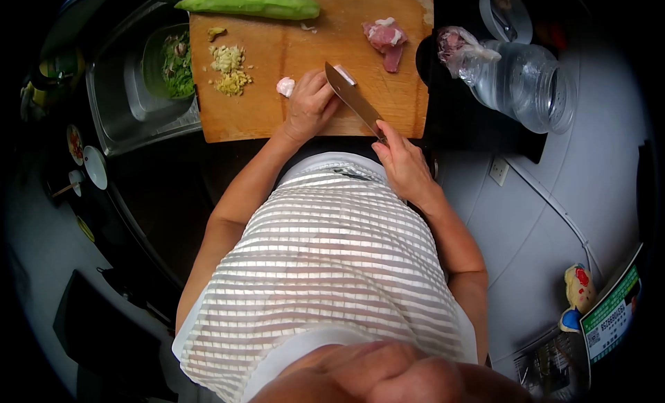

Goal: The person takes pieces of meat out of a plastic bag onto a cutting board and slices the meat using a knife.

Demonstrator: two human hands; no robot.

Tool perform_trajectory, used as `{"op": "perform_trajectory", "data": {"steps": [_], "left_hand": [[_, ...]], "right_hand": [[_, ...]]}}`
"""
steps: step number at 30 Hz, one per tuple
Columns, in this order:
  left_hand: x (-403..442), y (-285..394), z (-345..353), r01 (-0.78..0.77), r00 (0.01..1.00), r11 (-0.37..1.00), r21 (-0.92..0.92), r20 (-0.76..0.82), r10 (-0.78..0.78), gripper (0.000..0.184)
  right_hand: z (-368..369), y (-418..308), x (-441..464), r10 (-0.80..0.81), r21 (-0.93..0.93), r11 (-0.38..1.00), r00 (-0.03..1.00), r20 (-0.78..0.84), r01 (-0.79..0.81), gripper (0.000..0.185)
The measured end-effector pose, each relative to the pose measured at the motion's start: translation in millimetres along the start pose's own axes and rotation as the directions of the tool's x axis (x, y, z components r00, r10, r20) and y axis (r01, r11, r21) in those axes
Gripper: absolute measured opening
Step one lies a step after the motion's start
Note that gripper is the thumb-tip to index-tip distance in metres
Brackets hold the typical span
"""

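My right hand [405, 164] is closed around the handle of a kitchen knife [355, 103]. Its blade slants up and left over the wooden cutting board [270, 119]. Against the blade's left side, my left hand [312, 106] has its fingers curled together, pressing on a pale piece of fatty meat [345, 74] that shows at the blade; the rest is hidden by fingers and knife. A small pinkish-white lump of fat [285, 87] lies just left of that hand. Farther right on the board is a larger pink chunk of raw meat [386, 42].
Chopped garlic [227, 58] and chopped ginger [233, 83] lie at the board's left. A long green gourd [253, 2] crosses the far edge. Left is a sink [111, 119] holding a bowl of greens [179, 67]. A clear jar [519, 81] stands right.
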State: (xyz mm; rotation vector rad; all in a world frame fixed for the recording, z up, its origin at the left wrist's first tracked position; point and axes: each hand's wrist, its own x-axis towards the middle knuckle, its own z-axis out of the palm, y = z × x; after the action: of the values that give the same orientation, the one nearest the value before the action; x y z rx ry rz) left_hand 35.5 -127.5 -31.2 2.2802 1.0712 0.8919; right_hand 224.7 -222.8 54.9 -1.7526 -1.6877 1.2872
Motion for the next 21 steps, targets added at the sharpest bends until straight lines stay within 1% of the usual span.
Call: {"op": "perform_trajectory", "data": {"steps": [4, 8, 11, 13, 16, 19, 21], "left_hand": [[1, 0, 0, 0.025, 1.0, 0.999, -0.041, 0.012, -0.024, 0.035], [0, -1, 1, 0.021, 1.0, 0.999, -0.043, 0.008, -0.021, 0.036], [-1, 0, 1, 0.034, 0.999, 0.998, -0.05, 0.008, -0.034, 0.037], [-3, -1, 1, 0.055, 0.998, 0.997, -0.048, 0.035, -0.054, 0.037], [-1, 1, 0, 0.07, 0.997, 0.997, -0.041, 0.04, -0.068, 0.036], [-1, -2, -1, 0.047, 0.998, 0.997, -0.054, 0.048, -0.044, 0.036], [-1, -3, -2, 0.044, 0.998, 0.996, -0.081, 0.058, -0.039, 0.035]], "right_hand": [[-3, -2, 3, -0.013, -0.019, 1.0, 1.0, 0.006, 0.013, 0.032], [-5, -2, 7, -0.002, -0.04, 0.999, 0.999, 0.033, 0.003, 0.03], [-8, -8, 9, 0.016, -0.092, 0.996, 0.999, 0.044, -0.012, 0.03], [-11, -15, 11, 0.074, -0.145, 0.988, 0.993, 0.087, -0.061, 0.031], [-10, -16, 15, 0.095, -0.153, 0.985, 0.992, 0.082, -0.081, 0.03], [-11, -22, 18, 0.081, -0.171, 0.983, 0.994, 0.073, -0.068, 0.03], [-12, -28, 21, 0.119, -0.168, 0.98, 0.989, 0.084, -0.104, 0.03]]}}
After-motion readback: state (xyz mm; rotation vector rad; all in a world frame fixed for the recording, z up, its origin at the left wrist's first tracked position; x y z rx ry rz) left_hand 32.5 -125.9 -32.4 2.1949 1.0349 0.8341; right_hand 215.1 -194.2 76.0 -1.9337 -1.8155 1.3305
